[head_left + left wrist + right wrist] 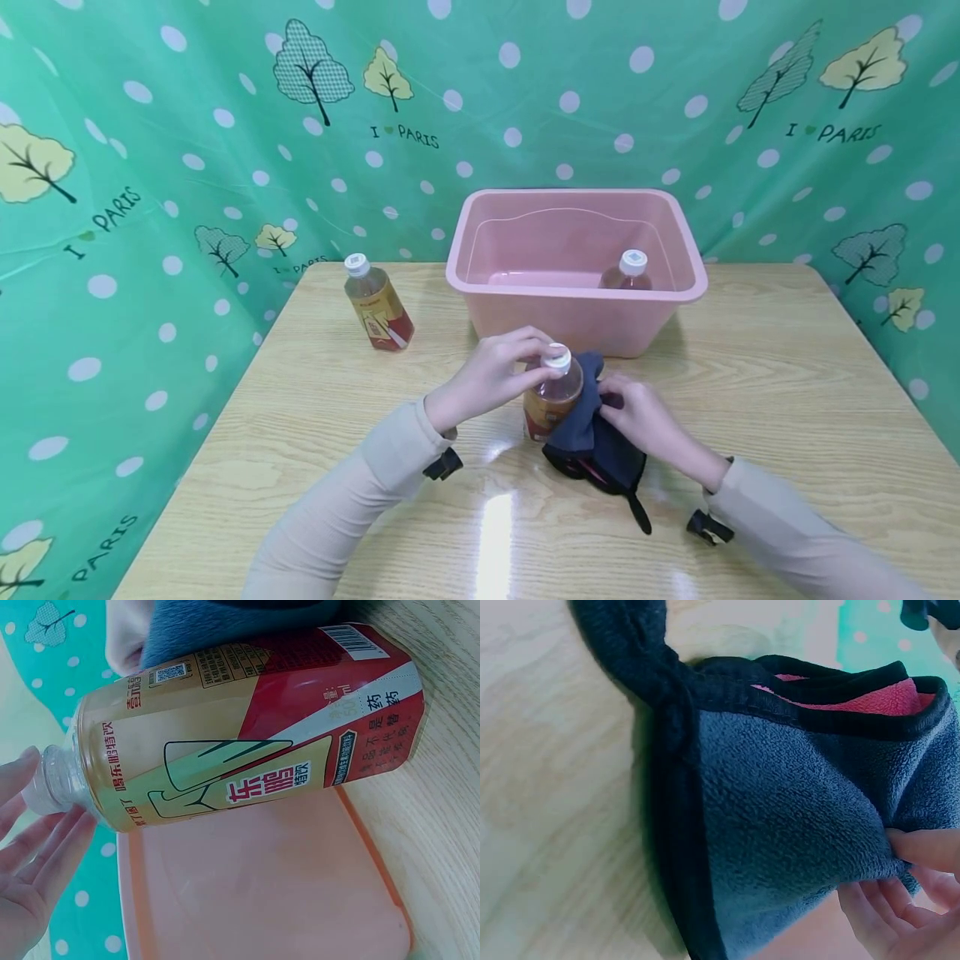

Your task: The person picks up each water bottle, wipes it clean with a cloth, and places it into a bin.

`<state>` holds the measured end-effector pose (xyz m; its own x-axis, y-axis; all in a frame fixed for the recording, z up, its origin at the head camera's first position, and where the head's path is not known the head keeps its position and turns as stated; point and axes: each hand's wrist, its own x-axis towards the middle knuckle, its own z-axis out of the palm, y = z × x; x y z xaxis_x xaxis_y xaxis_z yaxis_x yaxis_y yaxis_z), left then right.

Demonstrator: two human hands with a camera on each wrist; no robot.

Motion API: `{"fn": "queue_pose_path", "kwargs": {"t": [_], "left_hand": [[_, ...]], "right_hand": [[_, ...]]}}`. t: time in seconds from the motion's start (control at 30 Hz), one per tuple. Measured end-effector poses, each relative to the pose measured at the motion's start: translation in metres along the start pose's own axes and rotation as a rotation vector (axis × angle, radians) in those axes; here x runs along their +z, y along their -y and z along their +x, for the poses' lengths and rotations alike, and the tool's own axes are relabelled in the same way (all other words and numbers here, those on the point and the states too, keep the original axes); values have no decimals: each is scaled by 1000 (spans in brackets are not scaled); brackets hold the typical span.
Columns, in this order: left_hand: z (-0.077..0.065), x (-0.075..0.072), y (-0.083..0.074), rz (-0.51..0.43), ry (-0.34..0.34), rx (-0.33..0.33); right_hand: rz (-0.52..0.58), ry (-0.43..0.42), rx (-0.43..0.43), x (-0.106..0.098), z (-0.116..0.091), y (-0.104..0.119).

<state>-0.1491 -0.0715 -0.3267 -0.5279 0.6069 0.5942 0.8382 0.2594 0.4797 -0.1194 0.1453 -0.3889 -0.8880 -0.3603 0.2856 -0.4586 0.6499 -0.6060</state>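
My left hand (504,372) pinches the white cap of a drink bottle (546,410), which stands on the table in front of the pink bin. In the left wrist view the bottle (240,742) shows a gold and red label, with fingers around its neck. Right beside it my right hand (637,414) pinches a dark blue-grey cloth (596,437) with black edging and a loop. Pink lining shows along the folded edge of the cloth (780,787) in the right wrist view, where thumb and fingers grip its side. The cloth lies against the bottle's right side.
Behind the hands stands a pink plastic bin (573,321) with another white-capped bottle (633,267) inside at its right. A third bottle (380,308) stands at the table's back left. A green patterned curtain (525,100) hangs behind the wooden table (787,400).
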Motion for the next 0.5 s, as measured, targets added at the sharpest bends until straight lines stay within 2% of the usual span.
{"fn": "queue_pose_path", "kwargs": {"t": [0.5], "left_hand": [[1, 0, -2, 7, 9, -10]], "right_hand": [[3, 108, 84, 15, -3, -14]]}}
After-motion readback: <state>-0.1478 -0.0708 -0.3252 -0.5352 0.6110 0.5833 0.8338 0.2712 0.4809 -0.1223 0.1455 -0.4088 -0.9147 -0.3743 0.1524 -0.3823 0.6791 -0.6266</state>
